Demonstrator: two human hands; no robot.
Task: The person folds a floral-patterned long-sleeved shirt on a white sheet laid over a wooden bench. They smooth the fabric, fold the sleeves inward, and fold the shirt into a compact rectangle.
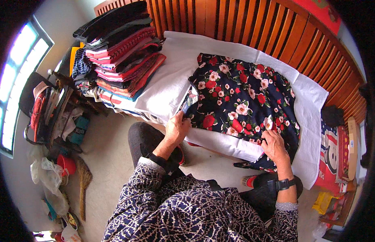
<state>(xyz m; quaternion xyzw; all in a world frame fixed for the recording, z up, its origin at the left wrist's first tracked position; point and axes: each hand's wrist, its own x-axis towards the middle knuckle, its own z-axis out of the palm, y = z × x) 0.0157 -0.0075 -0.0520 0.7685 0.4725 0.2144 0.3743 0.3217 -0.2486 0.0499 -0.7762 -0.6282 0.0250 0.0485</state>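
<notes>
A navy garment with red and pink flowers (pixel 241 99) lies spread on a white cloth (pixel 223 142) over a bench or bed. My left hand (pixel 176 128) pinches the garment's near left corner, where its paler inner side shows. On the near edge, right of the middle, my right hand (pixel 274 145) grips the floral fabric between thumb and fingers. Below that hand, part of the garment hangs past the white cloth's edge. A tall stack of folded clothes (pixel 124 57) stands at the left end of the white cloth.
A slatted wooden backrest (pixel 235 24) runs along the far side. On the floor at left are a straw broom (pixel 83 184), a red container (pixel 66 165) and plastic bags (pixel 48 175). Bags hang near the window. A red printed cloth (pixel 329 160) and a yellow packet (pixel 323 202) are at right.
</notes>
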